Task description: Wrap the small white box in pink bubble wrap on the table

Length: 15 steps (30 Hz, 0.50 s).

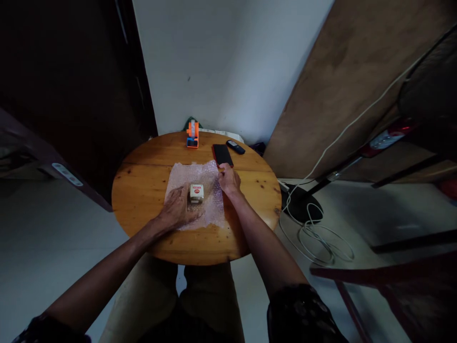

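A sheet of bubble wrap (185, 174) lies spread on the round wooden table (143, 186). A small white box with a red mark (196, 192) sits in the middle of the sheet. My left hand (177, 209) rests flat on the wrap, fingers stretched out and touching the box's left side. My right hand (228, 180) is closed in a pinch on the sheet's far right edge, close to a black phone (223, 154).
An orange tape dispenser (193, 135) stands at the table's far edge. A dark remote (235, 147) lies right of the phone. White cable (317, 233) coils on the floor to the right, beside a dark chair frame (357, 276).
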### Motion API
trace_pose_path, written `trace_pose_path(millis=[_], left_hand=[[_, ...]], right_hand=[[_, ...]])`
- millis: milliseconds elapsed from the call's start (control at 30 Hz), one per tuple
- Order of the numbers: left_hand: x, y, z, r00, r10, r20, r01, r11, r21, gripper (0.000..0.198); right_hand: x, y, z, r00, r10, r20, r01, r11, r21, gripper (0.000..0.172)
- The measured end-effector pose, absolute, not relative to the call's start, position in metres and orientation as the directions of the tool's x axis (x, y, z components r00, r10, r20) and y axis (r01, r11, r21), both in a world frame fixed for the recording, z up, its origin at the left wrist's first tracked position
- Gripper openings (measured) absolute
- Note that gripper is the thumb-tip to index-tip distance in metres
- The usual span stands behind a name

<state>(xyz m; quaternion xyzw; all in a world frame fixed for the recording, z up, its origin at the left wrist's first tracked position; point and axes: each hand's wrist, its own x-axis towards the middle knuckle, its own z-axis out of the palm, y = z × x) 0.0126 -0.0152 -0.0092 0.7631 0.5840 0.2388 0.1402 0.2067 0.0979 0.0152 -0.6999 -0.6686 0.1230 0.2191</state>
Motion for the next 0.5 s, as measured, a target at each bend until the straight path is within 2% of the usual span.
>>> trace_pose_path(millis=[100, 200, 267, 333, 400, 500], left_hand=[[0.016, -0.015, -0.014, 0.206, 0.950, 0.233, 0.829, -0.296, 0.474, 0.086], [0.019, -0.017, -0.017, 0.191, 0.948, 0.253, 0.825, -0.295, 0.482, 0.086], [0.019, -0.018, -0.017, 0.193, 0.948, 0.254, 0.822, -0.298, 0.485, 0.085], [0.018, -0.018, -0.018, 0.197, 0.948, 0.251, 0.824, -0.298, 0.482, 0.085], [0.018, -0.017, -0.019, 0.192, 0.947, 0.258, 0.828, -0.297, 0.475, 0.087], [0.017, -0.017, -0.020, 0.198, 0.944, 0.265, 0.828, -0.306, 0.469, 0.089]], right_hand=[[0.215, 0.093, 0.022, 0.059, 0.986, 0.154, 0.869, 0.026, -0.495, 0.037], [0.224, 0.071, 0.028, -0.088, 0.960, 0.266, 0.756, 0.238, -0.609, 0.035], [0.223, 0.053, 0.031, -0.271, 0.907, 0.324, 0.619, 0.422, -0.662, 0.044], [0.216, 0.038, 0.031, -0.444, 0.832, 0.332, 0.516, 0.540, -0.665, 0.059], [0.205, 0.031, 0.026, -0.532, 0.793, 0.298, 0.492, 0.575, -0.654, 0.069], [0.194, 0.032, 0.016, -0.522, 0.814, 0.256, 0.506, 0.537, -0.675, 0.065]])
